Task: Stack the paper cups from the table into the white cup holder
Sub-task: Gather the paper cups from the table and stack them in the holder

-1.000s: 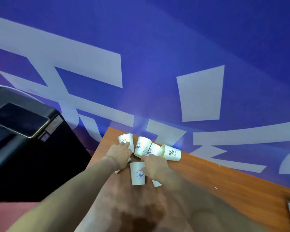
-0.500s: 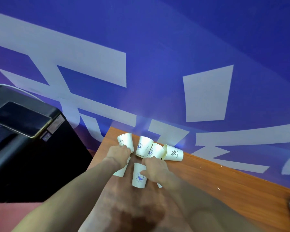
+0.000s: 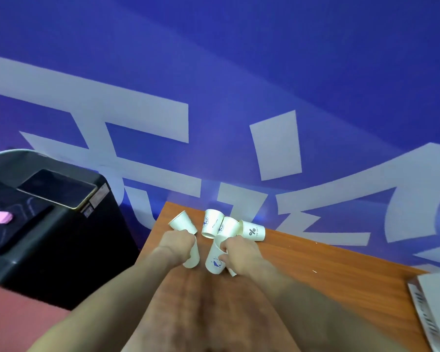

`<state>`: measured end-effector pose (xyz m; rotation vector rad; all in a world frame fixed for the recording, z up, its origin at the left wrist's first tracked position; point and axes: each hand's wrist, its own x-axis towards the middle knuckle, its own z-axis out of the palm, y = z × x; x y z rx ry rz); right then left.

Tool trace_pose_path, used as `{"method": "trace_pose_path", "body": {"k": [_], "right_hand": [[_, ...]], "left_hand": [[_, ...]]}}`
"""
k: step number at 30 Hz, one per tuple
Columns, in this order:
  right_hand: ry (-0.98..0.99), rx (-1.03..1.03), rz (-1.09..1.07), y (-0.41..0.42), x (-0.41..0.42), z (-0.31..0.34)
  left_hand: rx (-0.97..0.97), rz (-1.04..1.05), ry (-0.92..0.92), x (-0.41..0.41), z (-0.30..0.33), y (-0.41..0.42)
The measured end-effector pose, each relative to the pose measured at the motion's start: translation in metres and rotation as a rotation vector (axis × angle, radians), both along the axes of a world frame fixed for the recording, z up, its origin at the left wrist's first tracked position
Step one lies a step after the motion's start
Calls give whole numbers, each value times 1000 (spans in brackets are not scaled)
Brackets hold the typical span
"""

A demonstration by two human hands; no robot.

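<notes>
Early stage: no white cup holder in view, four paper cups (image 3: 229,226) loose on the table (image 3: 315,270), left hand (image 3: 177,246) and right hand (image 3: 239,254) each gripping one cup.

light: even, bright | edges: wide-angle bending; forearms smeared | glare: faint on blue wall (image 3: 239,72)

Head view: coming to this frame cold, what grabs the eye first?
The huge blue wall with pale lettering fills the upper half. Below it, at the far corner of the wooden table, white paper cups lie clustered; the left hand grips one cup and the right hand grips a cup with a blue logo. A black machine stands off the table's left edge.
</notes>
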<state>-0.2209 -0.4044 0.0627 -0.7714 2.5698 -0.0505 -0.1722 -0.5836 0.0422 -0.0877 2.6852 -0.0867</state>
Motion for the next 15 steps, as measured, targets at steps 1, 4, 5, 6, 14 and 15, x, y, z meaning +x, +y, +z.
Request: {"method": "trace_pose_path", "body": {"k": [1, 4, 5, 6, 14, 15], "right_hand": [[12, -5, -13, 5, 6, 5], [42, -7, -41, 23, 21, 19], [55, -9, -50, 31, 26, 24], [65, -9, -60, 38, 30, 28], [182, -16, -148, 113, 68, 60], [194, -14, -172, 129, 75, 63]], "left_hand": [[-2, -6, 13, 4, 6, 3], [-34, -51, 45, 17, 22, 19], [-51, -72, 54, 22, 28, 27], [-65, -96, 59, 26, 33, 35], [-116, -248, 157, 48, 78, 121], [-121, -265, 170, 51, 83, 136]]}}
